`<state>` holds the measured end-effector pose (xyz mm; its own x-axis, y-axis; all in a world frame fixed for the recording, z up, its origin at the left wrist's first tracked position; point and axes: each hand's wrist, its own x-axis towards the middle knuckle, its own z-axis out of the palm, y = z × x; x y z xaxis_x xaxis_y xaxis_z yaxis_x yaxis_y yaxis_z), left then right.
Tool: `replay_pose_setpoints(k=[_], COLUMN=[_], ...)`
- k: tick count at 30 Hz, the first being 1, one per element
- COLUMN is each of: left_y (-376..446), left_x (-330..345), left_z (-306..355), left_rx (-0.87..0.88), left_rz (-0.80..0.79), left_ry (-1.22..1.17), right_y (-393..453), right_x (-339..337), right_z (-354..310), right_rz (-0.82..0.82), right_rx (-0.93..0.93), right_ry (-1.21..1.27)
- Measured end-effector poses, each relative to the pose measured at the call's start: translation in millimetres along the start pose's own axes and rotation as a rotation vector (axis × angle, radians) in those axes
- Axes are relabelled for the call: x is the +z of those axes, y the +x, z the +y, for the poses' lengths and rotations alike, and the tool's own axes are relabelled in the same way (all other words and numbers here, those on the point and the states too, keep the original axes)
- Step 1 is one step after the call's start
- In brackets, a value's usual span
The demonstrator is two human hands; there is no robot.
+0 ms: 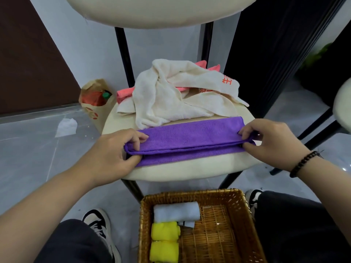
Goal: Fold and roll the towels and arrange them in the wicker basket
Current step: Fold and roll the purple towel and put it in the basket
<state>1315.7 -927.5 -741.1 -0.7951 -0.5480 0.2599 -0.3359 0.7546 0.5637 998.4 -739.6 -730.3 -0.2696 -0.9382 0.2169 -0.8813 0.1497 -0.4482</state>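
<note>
We note the purple towel [190,136] folded into a long strip on the cream chair seat [190,170]. Left hand [112,149] and right hand [271,141] each hold a pinching grip on one end. The wicker basket [218,194] below contains three rolled towels.

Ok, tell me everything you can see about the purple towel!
The purple towel looks soft and fuzzy, like microfibre. It is folded into a long, narrow strip lying flat across the cream chair seat, with its layered edges showing along the near side. The left hand pinches its left end and the right hand pinches its right end. Its far edge touches the crumpled cream towel behind it.
</note>
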Motion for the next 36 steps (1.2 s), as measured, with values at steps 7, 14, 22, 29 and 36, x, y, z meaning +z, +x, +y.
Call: replay_pose_setpoints(k=[7, 14, 22, 29, 36], left_y=[-8, -8, 8, 29, 11], left_x=[-6, -6, -17, 19, 47], left_z=[3, 11, 20, 39, 17], left_rx=[0.042, -0.07, -0.131, -0.079, -0.119], left_rz=[-0.087, -0.043, 0.009, 0.14, -0.258], left_ry=[0.039, -0.143, 0.019, 0.257, 0.537], right_y=[-4, -2, 21, 50, 46], right_x=[4, -3, -19, 59, 89], right_z=[11, 11, -22, -88, -79], right_rz=[0.014, -0.104, 0.057, 0.15, -0.288], right_rx=[-0.062, -0.058, -0.067, -0.141, -0.131], right_ry=[0.033, 0.048, -0.424, -0.019, -0.38])
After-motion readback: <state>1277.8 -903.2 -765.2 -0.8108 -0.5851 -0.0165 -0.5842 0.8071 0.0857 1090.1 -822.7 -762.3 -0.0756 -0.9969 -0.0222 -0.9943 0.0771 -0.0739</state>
